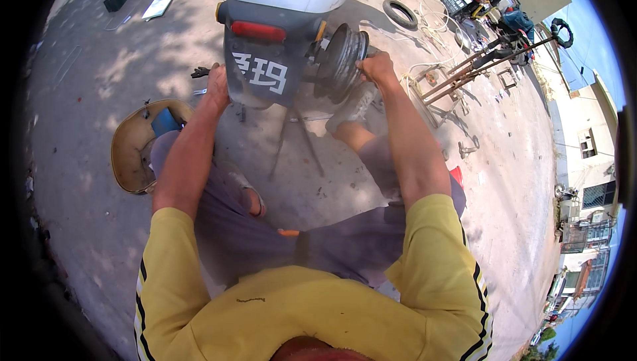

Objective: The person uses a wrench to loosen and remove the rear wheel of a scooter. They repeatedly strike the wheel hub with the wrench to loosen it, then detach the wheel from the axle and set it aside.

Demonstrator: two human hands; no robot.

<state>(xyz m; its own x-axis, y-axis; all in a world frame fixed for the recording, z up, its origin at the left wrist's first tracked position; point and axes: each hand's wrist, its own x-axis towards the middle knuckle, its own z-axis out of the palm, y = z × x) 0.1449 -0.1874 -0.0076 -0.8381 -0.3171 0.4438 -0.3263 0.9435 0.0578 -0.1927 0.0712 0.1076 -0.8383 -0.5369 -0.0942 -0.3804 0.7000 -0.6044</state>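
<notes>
In front of me stands the rear of a scooter, with a grey tail cover (265,46) that carries a red reflector (258,31). On its right side sits a bare, dusty wheel rim (342,62) with no tyre on it. My right hand (377,69) is closed at the outer face of the rim, fingers bent around its middle. My left hand (217,87) is against the left edge of the tail cover. Its fingers are mostly hidden there. A small black object (200,72) shows just beside that hand; what it is, I cannot make out.
A tan scooter seat bucket (130,148) with a blue item inside lies at my left. A loose tyre (400,14) rests on the ground ahead to the right. Beyond it are a rusty metal stand (458,82), pale hose (434,22) and heaped tools. A white board (160,3) lies far left.
</notes>
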